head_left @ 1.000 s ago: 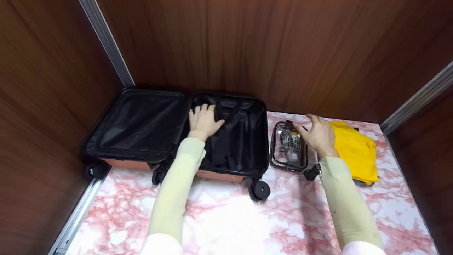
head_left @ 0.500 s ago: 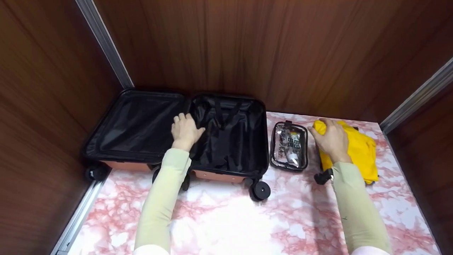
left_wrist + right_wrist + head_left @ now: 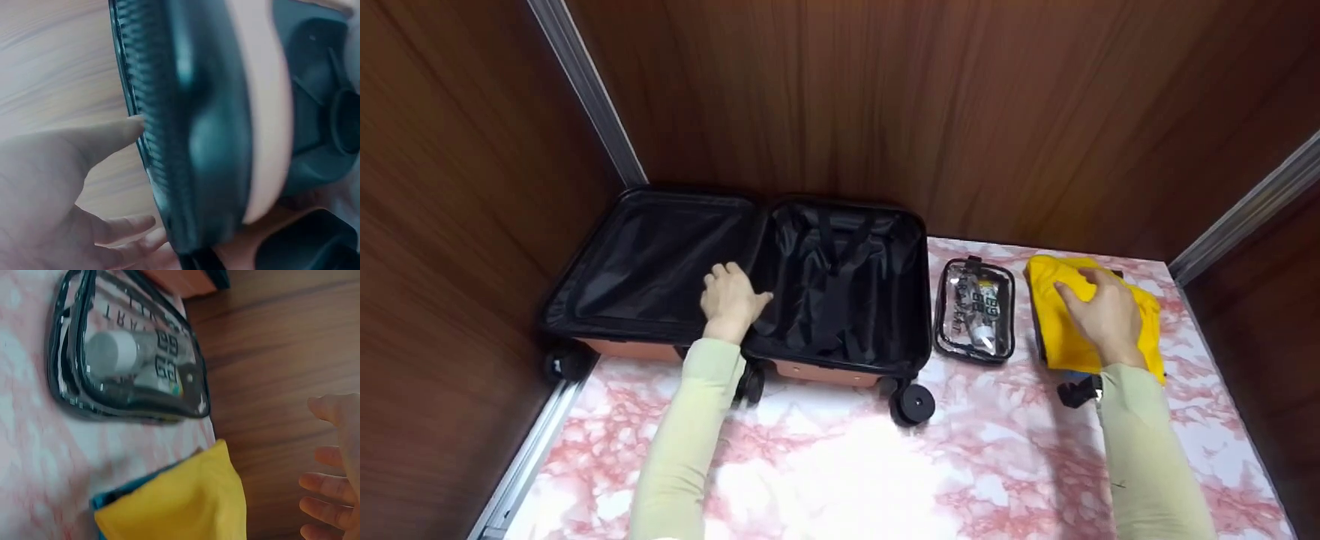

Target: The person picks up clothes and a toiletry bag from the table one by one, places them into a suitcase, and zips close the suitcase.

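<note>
1. One folded yellow cloth (image 3: 1051, 319) is laid at the right of the marbled desk (image 3: 997, 442), with a blue-green layer (image 3: 121, 492) seen beneath it.
2. The right hand (image 3: 1106, 311) is held above this cloth, thumb set apart and fingers loosely bent; nothing is gripped, and in the right wrist view a gap is left between fingers and fabric.
3. A pick-up of the cloth is judged to be the step in hand, with no grip made yet.
4. The left hand (image 3: 730, 300) is spread by the inner edge of the left half of the open suitcase (image 3: 660, 255). Nothing is held; whether the zip teeth (image 3: 146, 84) are touched by the thumb cannot be told.
5. A clear travel pouch (image 3: 960, 330), in which a white-capped container (image 3: 115, 354) is seen, is placed between suitcase and cloth.
6. For the next move, the right fingers would need to be lowered and slid under both layers, so that the fold is kept.
</note>
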The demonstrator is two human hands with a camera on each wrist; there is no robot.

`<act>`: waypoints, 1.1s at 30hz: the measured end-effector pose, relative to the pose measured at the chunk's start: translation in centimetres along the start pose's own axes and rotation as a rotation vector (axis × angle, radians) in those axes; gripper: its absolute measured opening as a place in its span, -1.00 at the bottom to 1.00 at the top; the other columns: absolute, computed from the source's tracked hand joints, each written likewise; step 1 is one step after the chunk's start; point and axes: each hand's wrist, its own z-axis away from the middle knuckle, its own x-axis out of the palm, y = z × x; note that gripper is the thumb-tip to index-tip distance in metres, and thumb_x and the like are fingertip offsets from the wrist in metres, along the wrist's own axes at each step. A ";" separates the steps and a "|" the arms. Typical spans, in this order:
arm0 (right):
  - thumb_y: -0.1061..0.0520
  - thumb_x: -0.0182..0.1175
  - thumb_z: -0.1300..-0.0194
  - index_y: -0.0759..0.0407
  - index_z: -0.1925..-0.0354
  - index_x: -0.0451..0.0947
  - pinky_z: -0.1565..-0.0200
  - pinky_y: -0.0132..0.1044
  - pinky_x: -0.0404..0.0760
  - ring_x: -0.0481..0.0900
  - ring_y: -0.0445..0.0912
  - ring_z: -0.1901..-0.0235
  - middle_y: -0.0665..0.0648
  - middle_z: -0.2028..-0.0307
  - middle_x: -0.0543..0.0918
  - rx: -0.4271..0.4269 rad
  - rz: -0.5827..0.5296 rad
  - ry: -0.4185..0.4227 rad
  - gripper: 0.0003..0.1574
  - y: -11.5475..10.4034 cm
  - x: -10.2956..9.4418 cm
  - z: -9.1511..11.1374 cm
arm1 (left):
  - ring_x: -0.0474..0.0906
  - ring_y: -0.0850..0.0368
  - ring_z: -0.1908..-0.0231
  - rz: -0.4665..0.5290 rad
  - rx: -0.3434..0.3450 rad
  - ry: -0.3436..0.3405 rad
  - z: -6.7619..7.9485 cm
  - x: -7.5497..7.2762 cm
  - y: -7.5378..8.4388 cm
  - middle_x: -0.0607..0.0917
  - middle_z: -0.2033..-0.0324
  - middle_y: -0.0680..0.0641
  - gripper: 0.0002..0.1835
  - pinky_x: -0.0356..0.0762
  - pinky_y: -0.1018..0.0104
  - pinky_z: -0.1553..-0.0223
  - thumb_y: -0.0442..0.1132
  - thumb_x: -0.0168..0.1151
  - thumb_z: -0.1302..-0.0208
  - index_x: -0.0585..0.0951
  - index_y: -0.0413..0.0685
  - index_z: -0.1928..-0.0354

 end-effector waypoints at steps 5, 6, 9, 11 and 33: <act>-0.35 0.10 -0.43 0.33 -0.35 0.42 -0.17 0.29 0.34 0.42 0.40 -0.17 0.47 -0.22 0.51 0.054 0.010 0.000 -0.10 1.8 -1.0 0.4 | 0.39 -0.37 -0.15 0.019 -0.024 -0.018 0.5 0.2 -1.2 0.42 -0.14 -0.43 -0.16 0.56 -0.19 0.01 0.04 0.48 -0.22 0.34 -0.45 -0.27; -0.36 0.08 -0.43 0.33 -0.36 0.40 -0.17 0.30 0.34 0.41 0.41 -0.17 0.48 -0.23 0.49 0.074 0.013 -0.010 -0.08 2.1 -1.2 0.4 | 0.39 -0.38 -0.15 0.016 -0.024 -0.021 0.6 0.3 -1.3 0.42 -0.14 -0.44 -0.17 0.56 -0.19 0.01 0.03 0.47 -0.23 0.34 -0.45 -0.27; -0.40 0.05 -0.43 0.33 -0.40 0.35 -0.19 0.33 0.33 0.39 0.41 -0.17 0.49 -0.27 0.45 0.133 0.012 -0.045 -0.03 3.2 -1.8 0.6 | 0.41 -0.40 -0.13 0.012 -0.015 -0.021 0.7 0.5 -1.9 0.45 -0.12 -0.45 -0.21 0.55 -0.19 0.00 -0.01 0.47 -0.25 0.36 -0.47 -0.25; -0.42 0.03 -0.43 0.33 -0.43 0.31 -0.19 0.34 0.33 0.37 0.42 -0.18 0.50 -0.29 0.41 0.177 0.010 -0.071 0.01 4.0 -2.2 0.8 | 0.42 -0.41 -0.11 0.005 -0.007 -0.012 0.8 0.6 -2.2 0.47 -0.09 -0.45 -0.24 0.54 -0.19 -0.01 -0.04 0.47 -0.24 0.38 -0.48 -0.22; -0.60 -0.09 -0.34 0.46 -0.48 0.11 -0.23 0.26 0.40 0.26 0.40 -0.21 0.60 -0.39 0.17 0.595 -0.135 -0.312 0.30 12.6 -5.4 4.1 | 0.52 -0.39 -0.03 -0.095 0.014 0.025 0.9 1.5 -3.4 0.60 0.00 -0.44 -0.29 0.31 -0.13 -0.13 -0.07 0.46 -0.23 0.37 -0.43 -0.20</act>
